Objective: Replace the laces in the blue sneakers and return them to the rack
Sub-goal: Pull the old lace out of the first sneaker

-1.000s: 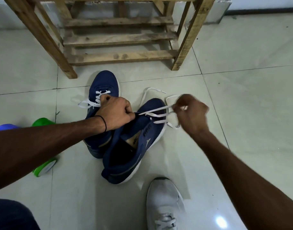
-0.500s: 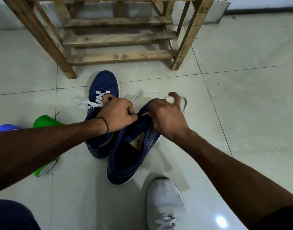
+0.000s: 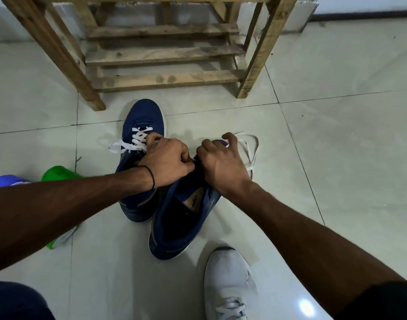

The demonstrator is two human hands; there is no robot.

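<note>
The blue sneaker (image 3: 181,218) on the floor (image 3: 336,158) near the rack (image 3: 163,78) is still half-laced: the right hand (image 3: 221,162), done pulling the lace (image 3: 250,167) sideways, now curls over its toe beside the left hand (image 3: 168,161) pinching the lace.

Grey sneaker (image 3: 228,280) bottom; green item (image 3: 57,174), blue item (image 3: 6,180) left.

The right hand (image 3: 221,162) has returned to the blue sneaker (image 3: 179,225), beside the left hand (image 3: 168,160). The white lace (image 3: 252,148), taut before, lies slack.
</note>
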